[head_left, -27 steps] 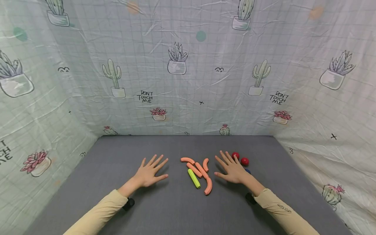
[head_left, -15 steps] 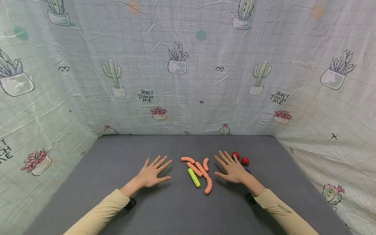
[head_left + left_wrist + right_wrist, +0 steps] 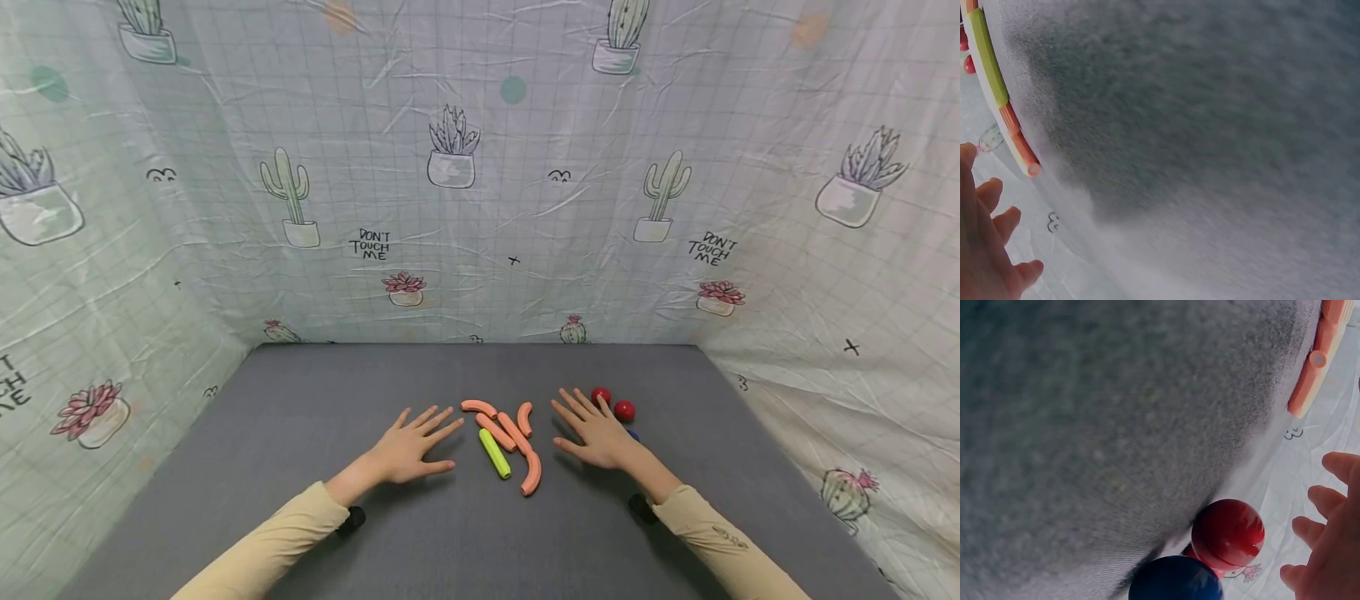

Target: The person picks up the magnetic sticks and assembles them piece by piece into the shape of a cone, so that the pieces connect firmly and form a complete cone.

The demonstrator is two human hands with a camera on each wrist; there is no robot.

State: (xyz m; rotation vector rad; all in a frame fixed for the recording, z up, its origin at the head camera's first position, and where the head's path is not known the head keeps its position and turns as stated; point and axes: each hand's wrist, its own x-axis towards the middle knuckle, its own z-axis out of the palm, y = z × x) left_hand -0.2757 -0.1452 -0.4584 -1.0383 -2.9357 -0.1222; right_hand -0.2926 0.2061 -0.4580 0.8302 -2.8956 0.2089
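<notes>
My left hand [image 3: 405,450] is spread with straight fingers over the grey table, its fingertips left of a yellow-green tube [image 3: 494,454]. Around that tube lie several short orange tubes, among them a curved one [image 3: 478,407] at the back and another [image 3: 532,473] nearer the front. The left wrist view shows a hollow end on one orange tube [image 3: 1027,156]. To the right of the tubes, my right hand [image 3: 600,437] also has its fingers spread and holds nothing. Beside it are two red balls [image 3: 625,411] and a blue ball [image 3: 1175,581], mostly hidden by this hand in the head view.
The grey table [image 3: 337,375] ends at a back edge against a hanging sheet [image 3: 517,208] printed with cacti. The sheet also encloses the left and right sides. Each wrist wears a dark camera [image 3: 351,521] under the sleeve.
My left hand has moved right, toward the tubes, with its fingers still spread. The right hand has stayed almost in place. Tubes and balls lie as before.
</notes>
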